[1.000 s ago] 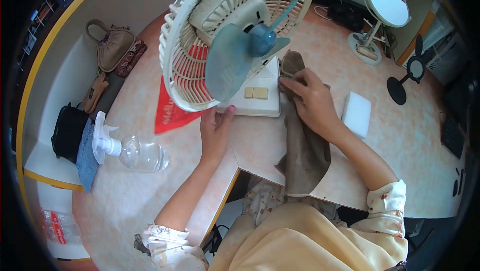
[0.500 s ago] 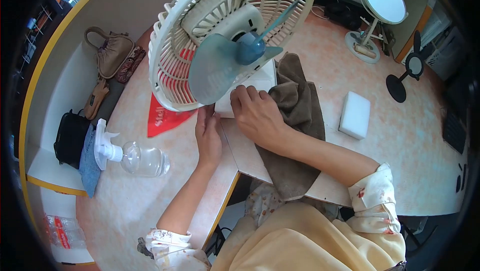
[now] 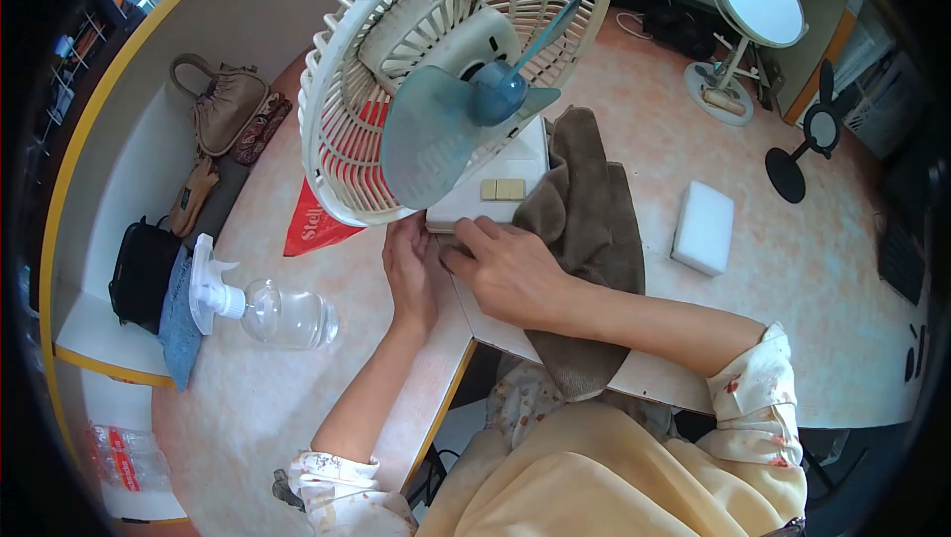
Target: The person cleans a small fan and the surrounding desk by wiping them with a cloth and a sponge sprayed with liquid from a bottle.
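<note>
A desk fan [image 3: 396, 141] without its front grille stands before me, its translucent blue blades [image 3: 431, 146] exposed. Two beige buttons show on its white base [image 3: 461, 202]. At the base's front left corner, my left hand [image 3: 408, 274] grips the edge, with its fingertips partly hidden. My right hand [image 3: 515, 274] has its fingers bent against the front edge of the base, closed on it, thumb below. A brown cloth [image 3: 584, 210] lies crumpled right beside the base, passing under my right forearm and over the desk edge.
A clear spray bottle [image 3: 292, 314] lies on its side at left. A white sponge block [image 3: 703, 228] lies at right. Behind it stand a round mirror [image 3: 761, 2] and a small black stand [image 3: 786, 175]. Bags [image 3: 228, 111] line the left partition. Red plastic [image 3: 312, 225] shows behind the fan.
My right hand has slid down toward me from the top of the base to its front edge, uncovering the two buttons. The fan has shifted slightly.
</note>
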Motion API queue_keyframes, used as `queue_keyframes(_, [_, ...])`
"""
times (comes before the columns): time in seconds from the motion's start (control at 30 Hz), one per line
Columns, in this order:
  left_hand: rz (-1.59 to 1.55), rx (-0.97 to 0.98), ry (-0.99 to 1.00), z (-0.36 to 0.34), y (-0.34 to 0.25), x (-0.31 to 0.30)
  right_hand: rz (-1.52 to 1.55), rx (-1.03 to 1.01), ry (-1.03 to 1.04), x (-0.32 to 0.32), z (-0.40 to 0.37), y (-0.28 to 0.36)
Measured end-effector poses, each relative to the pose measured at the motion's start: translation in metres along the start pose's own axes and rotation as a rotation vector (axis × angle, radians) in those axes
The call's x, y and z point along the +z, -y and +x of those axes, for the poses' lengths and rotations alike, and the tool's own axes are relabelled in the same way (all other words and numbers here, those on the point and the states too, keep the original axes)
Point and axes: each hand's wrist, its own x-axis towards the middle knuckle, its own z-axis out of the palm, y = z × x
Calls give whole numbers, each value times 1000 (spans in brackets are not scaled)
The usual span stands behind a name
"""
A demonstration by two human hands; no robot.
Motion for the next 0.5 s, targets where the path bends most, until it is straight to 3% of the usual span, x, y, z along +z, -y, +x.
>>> queue_keyframes(0.07, [-19, -13, 21, -1, 1, -3, -19, 5, -108, 6, 11, 1])
queue_keyframes(0.17, [-54, 2, 28, -1, 5, -6, -115, -7, 0, 27, 18, -2])
queue_keyframes(0.33, [-20, 30, 76, 3, 15, -15, -213, 38, 44, -2, -2, -2])
queue_keyframes(0.5, [280, 117, 77, -11, -4, 7, -177, 168, 167, -53, -50, -33])
